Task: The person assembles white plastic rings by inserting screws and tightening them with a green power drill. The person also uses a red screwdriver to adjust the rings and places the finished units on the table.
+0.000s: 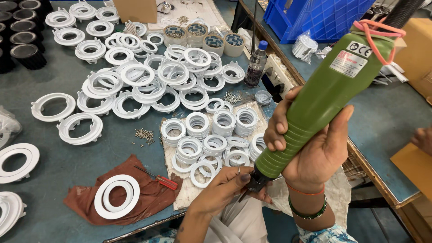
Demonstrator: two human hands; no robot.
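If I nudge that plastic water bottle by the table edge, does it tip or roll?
The bottle stands upright, tall and narrow, so it would probably tip easily. It looks mostly empty, hence likely light. Being round, it may roll once down, and the table edge is close.

The driver (321,96) is a green electric screwdriver with a ribbed grip, a white label near its top and an orange band looped round that end, where a black hose joins. It tilts, top up and to the right, its black nose down and left, just off the table (54,175) edge. At the nose sits a small screw (238,170), its thin shank pointing up; what lies under the tip is hidden.
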